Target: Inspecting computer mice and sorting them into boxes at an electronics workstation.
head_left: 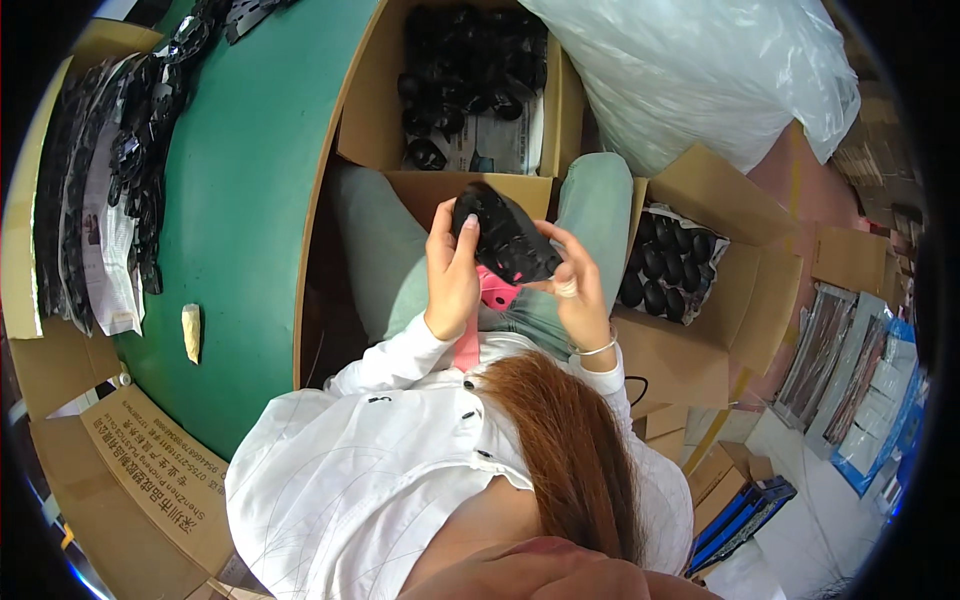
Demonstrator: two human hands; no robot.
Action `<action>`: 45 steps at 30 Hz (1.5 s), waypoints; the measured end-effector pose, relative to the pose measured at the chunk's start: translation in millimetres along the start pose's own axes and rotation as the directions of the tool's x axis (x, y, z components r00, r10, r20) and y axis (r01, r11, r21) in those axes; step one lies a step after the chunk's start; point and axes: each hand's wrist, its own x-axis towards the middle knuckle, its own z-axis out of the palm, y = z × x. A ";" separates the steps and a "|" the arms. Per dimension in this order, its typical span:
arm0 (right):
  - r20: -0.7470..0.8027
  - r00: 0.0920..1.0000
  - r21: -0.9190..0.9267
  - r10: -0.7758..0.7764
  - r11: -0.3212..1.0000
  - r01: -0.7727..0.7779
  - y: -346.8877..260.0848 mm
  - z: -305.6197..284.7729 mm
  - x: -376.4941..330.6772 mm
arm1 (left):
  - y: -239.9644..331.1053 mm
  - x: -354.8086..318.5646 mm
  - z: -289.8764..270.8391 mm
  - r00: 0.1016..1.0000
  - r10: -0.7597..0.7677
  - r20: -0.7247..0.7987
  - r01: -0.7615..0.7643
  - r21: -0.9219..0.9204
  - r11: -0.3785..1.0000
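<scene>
A glossy black plastic shell [508, 238], shaped like a computer mouse's casing, is held over my lap, tilted. My left hand [453, 265] grips its left side, the thumb lying on the upper face. My right hand [582, 290] holds its lower right end between thumb and fingers. Behind it hangs a pink piece with dark dots [496, 288] on a pink strap [467, 348]. Just beyond my knees stands a cardboard box [445, 187] holding many black shells [470, 60] and printed paper.
Left is a green tabletop [240, 200] with a small pale tapered piece [191, 333] and a box [22, 240] of layered black parts. An open carton [760, 300] with black oval shells [660, 262] stands right. Clear plastic bagging [700, 70] bulges at far right.
</scene>
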 end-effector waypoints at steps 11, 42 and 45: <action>-0.143 0.988 -0.230 0.062 0.969 -0.094 26.1 0.6 -21.2 | 2.4 -0.7 -4.4 0.994 0.106 -0.003 -0.099 0.339 0.936; 0.015 1.000 -0.598 0.004 0.802 0.006 15.5 3.4 24.5 | 30.8 16.9 -23.4 0.767 -0.045 0.640 -0.444 0.580 0.683; -0.004 0.999 -0.679 -0.043 0.733 0.029 13.1 6.8 24.8 | 18.2 27.7 -26.3 0.695 0.119 0.709 -0.493 0.348 0.797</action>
